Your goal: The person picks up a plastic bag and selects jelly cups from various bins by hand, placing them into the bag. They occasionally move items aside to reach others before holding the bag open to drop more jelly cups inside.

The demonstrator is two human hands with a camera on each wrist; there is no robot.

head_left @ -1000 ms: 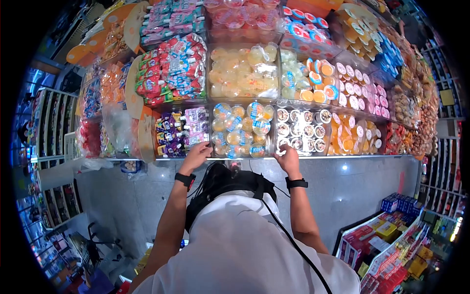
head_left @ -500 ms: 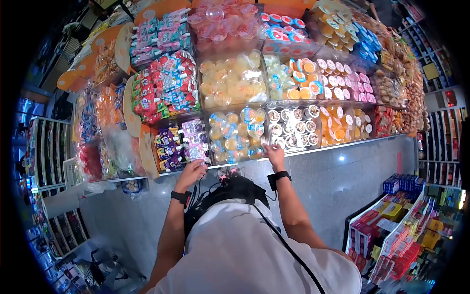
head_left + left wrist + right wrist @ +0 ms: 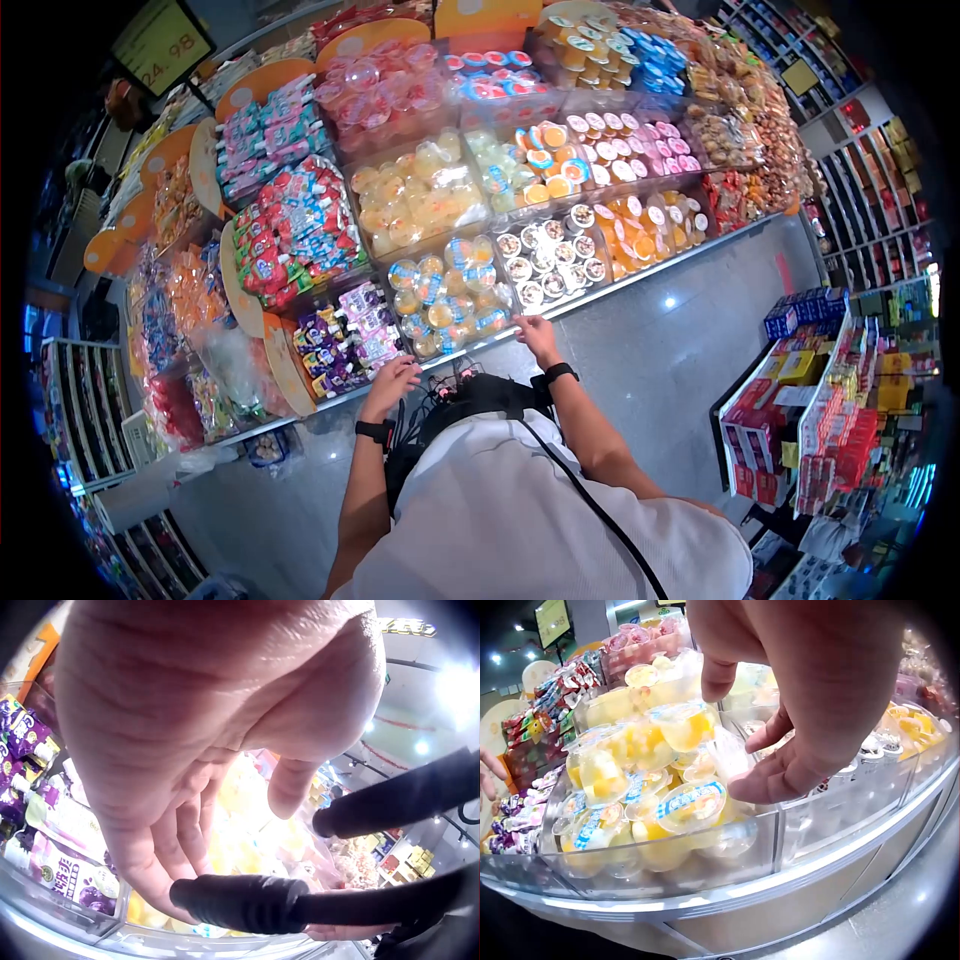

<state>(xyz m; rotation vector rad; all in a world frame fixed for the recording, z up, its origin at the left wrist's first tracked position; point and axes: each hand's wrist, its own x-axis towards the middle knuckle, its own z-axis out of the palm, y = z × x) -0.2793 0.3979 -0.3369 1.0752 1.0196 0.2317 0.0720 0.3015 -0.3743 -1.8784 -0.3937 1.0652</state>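
Observation:
My left hand (image 3: 393, 385) hovers by the front rim below the purple and pink jelly pouches (image 3: 362, 335), its fingers loosely bent around nothing. In the left wrist view those pouches (image 3: 71, 866) lie left of the fingers. My right hand (image 3: 540, 338) is at the front corner between the fruit jelly cups (image 3: 445, 310) and the white-wrapped cups (image 3: 548, 260). The right wrist view shows its relaxed fingertips (image 3: 754, 787) right beside a jelly cup with a blue-and-white label (image 3: 690, 806), with no item gripped.
Clear dividers (image 3: 776, 840) split the sloping display into bins. Behind lie red pouches (image 3: 295, 235), pale jellies (image 3: 420, 200) and orange jelly cups (image 3: 640, 235). A shelf of boxed goods (image 3: 790, 400) stands at the right on the grey floor (image 3: 650, 350).
The head view has turned, so the display now slants up to the right. My right hand went left from the white-wrapped cups to the jelly cups, then back to their shared corner.

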